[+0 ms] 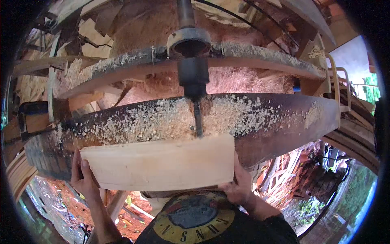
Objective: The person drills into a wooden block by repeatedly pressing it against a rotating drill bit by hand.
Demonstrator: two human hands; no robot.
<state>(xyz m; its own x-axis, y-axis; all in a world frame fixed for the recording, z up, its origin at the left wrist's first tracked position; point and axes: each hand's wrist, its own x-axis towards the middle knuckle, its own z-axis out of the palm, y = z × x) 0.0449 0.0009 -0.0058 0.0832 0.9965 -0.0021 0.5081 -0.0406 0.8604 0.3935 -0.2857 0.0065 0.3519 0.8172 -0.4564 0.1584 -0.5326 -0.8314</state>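
Observation:
A pale wooden board (158, 164) lies on a dark workbench beam (280, 134), its long near edge toward my body. My left hand (84, 177) grips the board's left end, thumb and fingers around the corner. At the other end, my right hand (237, 185) is closed on the right edge, with part of its fingers hidden beneath the wood. A drill chuck (193, 75) hangs above the beam. Its bit (198, 118) reaches down to the board's far edge; whether it touches or cuts in there I cannot tell.
Wood chips (158, 118) cover the beam around the bit. A curved wooden crossbar (260, 57) with a metal ring (189, 42) spans behind. Stacked planks (355, 134) stand at right, and wood scraps (280, 175) lie below on the ground.

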